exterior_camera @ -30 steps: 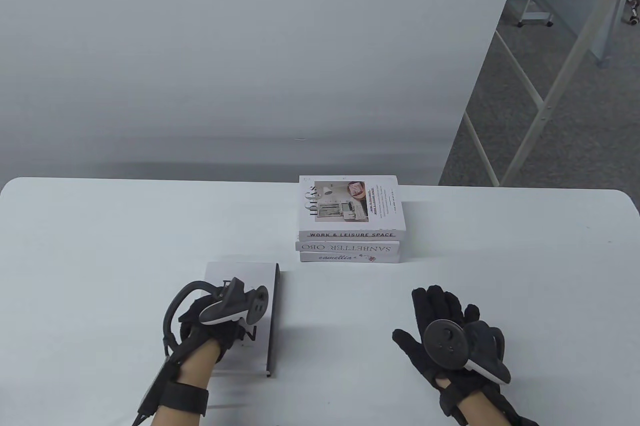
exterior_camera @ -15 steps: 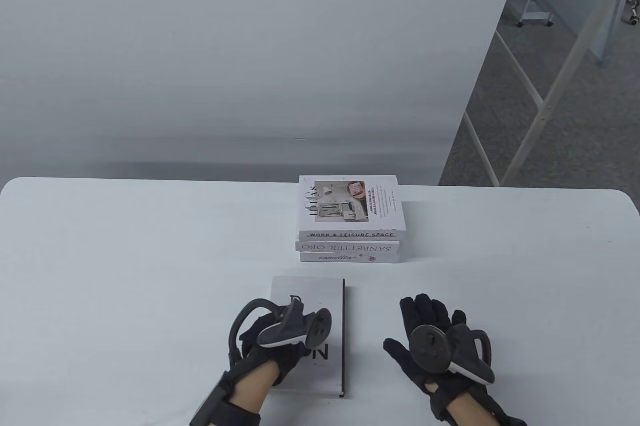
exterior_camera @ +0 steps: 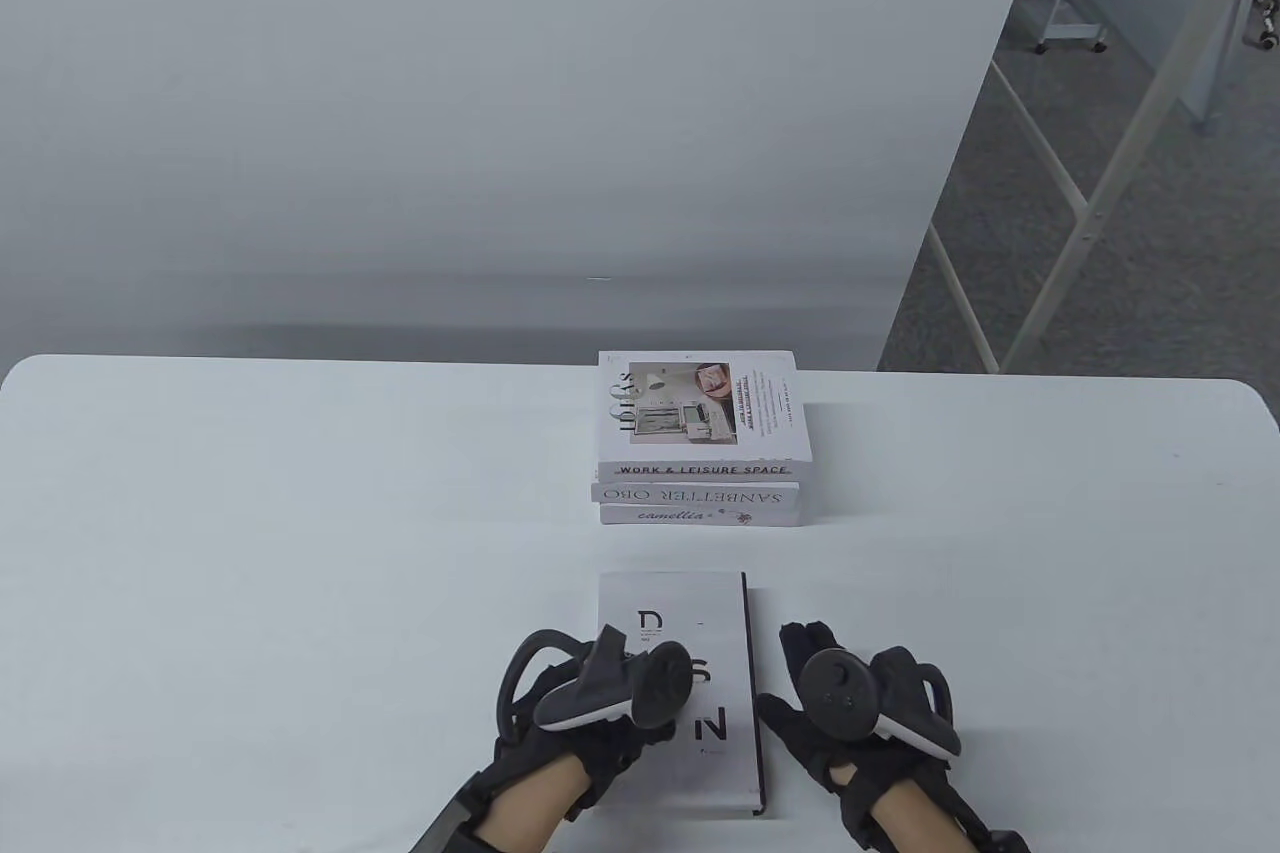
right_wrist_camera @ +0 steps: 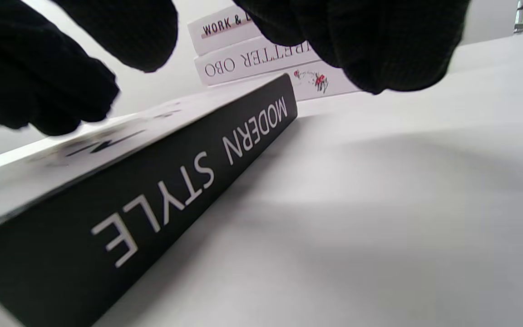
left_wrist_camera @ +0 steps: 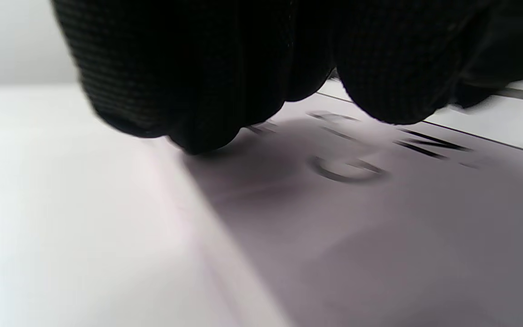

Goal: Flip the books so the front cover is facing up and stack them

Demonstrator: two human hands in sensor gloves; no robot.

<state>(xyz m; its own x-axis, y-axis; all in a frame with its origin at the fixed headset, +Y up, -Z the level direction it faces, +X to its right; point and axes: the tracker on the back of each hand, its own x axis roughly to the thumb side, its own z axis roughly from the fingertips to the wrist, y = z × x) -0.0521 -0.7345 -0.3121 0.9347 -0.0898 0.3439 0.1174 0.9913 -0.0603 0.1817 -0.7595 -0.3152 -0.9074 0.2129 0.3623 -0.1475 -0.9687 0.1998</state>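
Nearest, the left hand [exterior_camera: 590, 703] rests flat on the white lettered cover of the black-spined book [exterior_camera: 675, 623], pinning it to the table [exterior_camera: 250, 513]. The right hand [exterior_camera: 850, 703] hovers spread just beside its spine, holding nothing, apparently ready to grip. Beyond stands the stack of three books [exterior_camera: 698, 453], where this one likely belongs.

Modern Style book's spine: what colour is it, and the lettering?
The spine is black with white lettering, clearest in the right wrist view.

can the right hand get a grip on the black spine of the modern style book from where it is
Probably yes. The right hand sits just beside the Modern Style book, on the side of its black spine, with only bare table between; the left hand rests on the cover.
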